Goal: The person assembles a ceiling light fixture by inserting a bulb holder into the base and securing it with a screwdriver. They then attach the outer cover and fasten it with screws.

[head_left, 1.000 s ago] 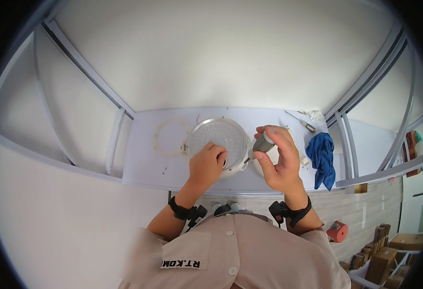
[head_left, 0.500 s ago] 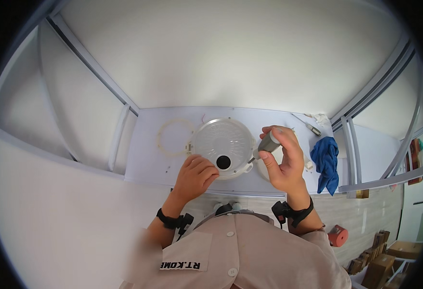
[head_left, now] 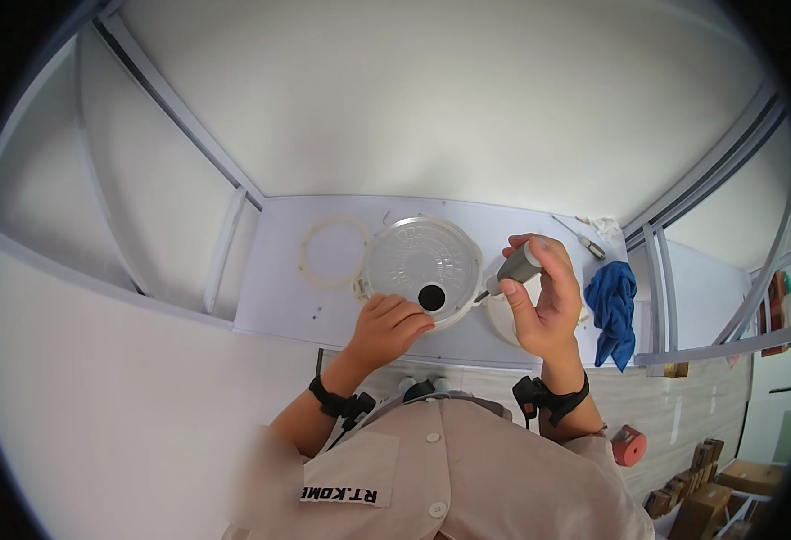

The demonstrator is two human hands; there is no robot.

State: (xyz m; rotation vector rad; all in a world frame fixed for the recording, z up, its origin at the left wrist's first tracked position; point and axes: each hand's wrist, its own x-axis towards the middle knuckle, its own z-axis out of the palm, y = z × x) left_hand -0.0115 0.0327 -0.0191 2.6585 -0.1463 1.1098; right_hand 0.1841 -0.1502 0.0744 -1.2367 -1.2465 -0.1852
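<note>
A round translucent white disc point(head_left: 420, 263) with a dark hole near its front edge lies on a white work surface point(head_left: 296, 301). My left hand point(head_left: 386, 328) rests on the disc's near rim, fingers curled beside the hole. My right hand point(head_left: 539, 292) is raised at the disc's right edge, gripping a grey-handled tool point(head_left: 514, 268) whose tip points down at the rim.
A thin pale ring point(head_left: 332, 252) lies left of the disc. A blue cloth point(head_left: 613, 306) hangs at the surface's right end, with a small screwdriver point(head_left: 580, 236) behind it. Metal frame bars run on both sides. Cardboard boxes point(head_left: 701, 504) sit on the floor at lower right.
My left hand slid back from the top of the disc to its near rim, uncovering the dark hole. My right hand kept the tool and tilted its tip toward the rim.
</note>
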